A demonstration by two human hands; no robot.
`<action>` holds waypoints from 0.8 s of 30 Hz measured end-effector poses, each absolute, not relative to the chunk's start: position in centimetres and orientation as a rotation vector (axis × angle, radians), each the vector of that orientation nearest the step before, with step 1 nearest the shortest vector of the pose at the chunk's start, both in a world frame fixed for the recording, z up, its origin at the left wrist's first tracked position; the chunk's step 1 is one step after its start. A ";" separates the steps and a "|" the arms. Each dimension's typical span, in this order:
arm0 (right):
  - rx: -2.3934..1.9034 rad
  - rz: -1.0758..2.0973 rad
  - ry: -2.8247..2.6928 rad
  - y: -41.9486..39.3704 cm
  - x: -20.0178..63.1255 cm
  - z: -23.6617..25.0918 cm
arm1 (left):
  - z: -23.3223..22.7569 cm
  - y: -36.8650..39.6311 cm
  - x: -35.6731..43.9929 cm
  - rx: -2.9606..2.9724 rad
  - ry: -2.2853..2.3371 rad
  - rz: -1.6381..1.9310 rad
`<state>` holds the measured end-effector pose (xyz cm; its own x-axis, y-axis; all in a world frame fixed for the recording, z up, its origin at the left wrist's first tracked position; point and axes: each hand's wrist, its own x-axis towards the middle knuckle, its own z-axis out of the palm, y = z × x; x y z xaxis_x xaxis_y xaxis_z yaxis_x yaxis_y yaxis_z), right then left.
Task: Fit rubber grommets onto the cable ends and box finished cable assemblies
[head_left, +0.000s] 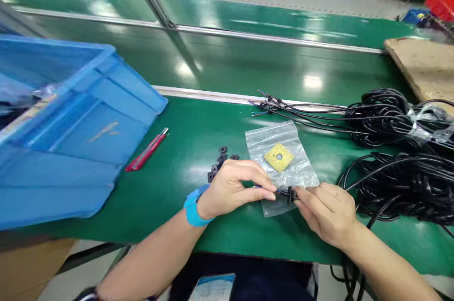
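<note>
So here we've got both hands working close together at the front edge of the green tabletop point(170, 206), right over a clear zip bag point(280, 164) that has a small yellow square piece point(278, 157) with a hole in it inside. Our left hand point(234, 187) has its thumb and fingers pinched on the end of a thin black cable point(280, 192), and there's a blue wrist strap point(193, 207) on that arm. Our right hand point(328, 211) is pinching a small black clip-like part point(291, 194) sitting on that same cable, so the two hands nearly touch, with the part between them just above the bag's lower edge. It's hard to tell from this angle, but the part looks like it's threaded onto the cable rather than just held against it. Just behind the left hand there's a little scatter of similar small black pieces point(220, 159) on the tabletop. Off to the right are big coils of black cable point(400, 173), with a few loose wire ends point(266, 101) lying near the metal rail point(213, 97). To the left, a red utility knife point(147, 150) lies beside a tilted blue plastic bin point(74, 135).
</note>
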<state>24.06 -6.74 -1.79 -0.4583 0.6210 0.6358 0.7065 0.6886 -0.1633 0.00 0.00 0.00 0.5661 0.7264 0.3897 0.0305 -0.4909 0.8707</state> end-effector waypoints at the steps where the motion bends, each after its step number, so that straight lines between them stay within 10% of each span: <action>1: -1.032 -0.159 -2.227 -7.8 19.1 -0.8 | 0.8 -0.7 -4.9 1.905 0.585 0.977; 8: -1.224 -0.206 -2.149 -11.1 0.8 4.3 | 6.0 0.5 -25.2 2.373 0.683 0.969; 24: -1.598 0.140 -2.552 -19.4 8.4 7.8 | 3.9 10.8 -23.3 2.712 1.021 0.528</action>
<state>8.44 -19.45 7.76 -0.4319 0.9001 0.0581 0.8883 0.4356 -0.1458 -23.28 10.78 3.94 0.6984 0.6670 0.2593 0.5971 -0.7429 0.3028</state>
